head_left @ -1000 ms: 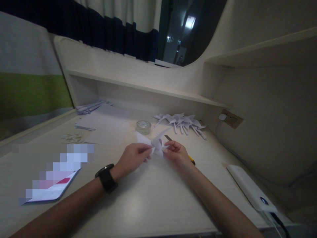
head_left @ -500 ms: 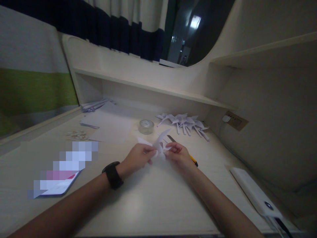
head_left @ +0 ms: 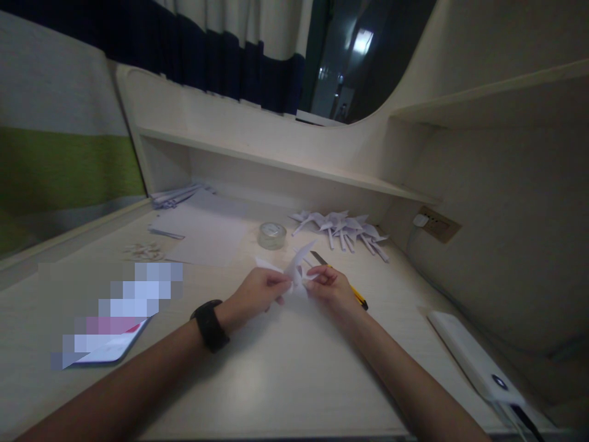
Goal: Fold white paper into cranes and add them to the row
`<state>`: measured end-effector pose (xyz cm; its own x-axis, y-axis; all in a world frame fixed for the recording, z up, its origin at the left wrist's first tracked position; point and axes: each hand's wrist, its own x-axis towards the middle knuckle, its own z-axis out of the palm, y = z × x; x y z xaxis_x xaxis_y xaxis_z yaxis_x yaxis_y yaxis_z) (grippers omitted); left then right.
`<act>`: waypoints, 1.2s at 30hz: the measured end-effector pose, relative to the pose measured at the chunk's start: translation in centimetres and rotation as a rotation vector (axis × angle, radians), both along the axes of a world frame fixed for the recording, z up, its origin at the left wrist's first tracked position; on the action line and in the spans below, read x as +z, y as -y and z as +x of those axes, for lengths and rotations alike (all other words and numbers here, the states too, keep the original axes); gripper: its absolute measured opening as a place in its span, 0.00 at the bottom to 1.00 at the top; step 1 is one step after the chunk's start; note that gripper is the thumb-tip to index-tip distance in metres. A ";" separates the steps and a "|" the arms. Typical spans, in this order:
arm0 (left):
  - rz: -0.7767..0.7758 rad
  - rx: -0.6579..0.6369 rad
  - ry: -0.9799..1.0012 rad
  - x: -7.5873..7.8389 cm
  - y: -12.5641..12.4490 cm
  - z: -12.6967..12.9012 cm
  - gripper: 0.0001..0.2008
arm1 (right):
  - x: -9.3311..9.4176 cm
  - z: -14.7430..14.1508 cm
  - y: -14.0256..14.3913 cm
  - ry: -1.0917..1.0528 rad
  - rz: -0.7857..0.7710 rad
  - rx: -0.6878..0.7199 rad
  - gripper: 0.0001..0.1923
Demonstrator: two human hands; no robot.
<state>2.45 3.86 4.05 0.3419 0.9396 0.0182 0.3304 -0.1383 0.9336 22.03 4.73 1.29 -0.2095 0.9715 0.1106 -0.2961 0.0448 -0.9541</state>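
Between my two hands is a white paper pinwheel, its blades folded and standing up above my fingers. My left hand, with a black watch on the wrist, pinches its left side between thumb and fingers. On the other side my right hand grips a paper edge near the centre, fingers curled. The pinwheel's middle is partly hidden by the fingertips. A yellow utility knife lies on the desk, partly behind my right hand, its blade pointing away. Just beyond the pinwheel stands a roll of clear tape.
Several finished paper pinwheels lie at the back right. White paper sheets, rolled paper sticks and a pile of small pale pieces are at the left. A phone rests front left; a white power strip-like box lies at right.
Almost nothing differs. Both hands keep their hold on the pinwheel, with only a tiny shift of the fingers.
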 end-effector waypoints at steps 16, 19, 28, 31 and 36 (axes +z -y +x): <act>-0.004 -0.039 0.046 -0.2 -0.1 -0.1 0.15 | -0.1 -0.1 0.1 0.044 -0.004 -0.010 0.17; -0.007 -0.029 0.034 -0.4 -0.2 -0.1 0.14 | 0.1 -0.4 0.3 0.072 -0.001 -0.021 0.17; 0.018 -0.036 0.011 -0.1 0.1 -0.1 0.14 | 0.3 -0.6 0.4 0.136 0.035 -0.072 0.17; 0.050 -0.041 -0.009 -0.1 0.1 -0.1 0.14 | 0.1 -0.5 0.3 0.135 0.069 -0.051 0.19; 0.094 -0.075 -0.037 -0.3 -0.2 -0.2 0.14 | 0.1 -0.5 0.4 0.128 0.050 0.004 0.21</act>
<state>2.21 4.09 3.76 0.4134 0.9060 0.0905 0.3501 -0.2500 0.9027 21.51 4.32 1.44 -0.2287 0.9646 0.1311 -0.1721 0.0924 -0.9807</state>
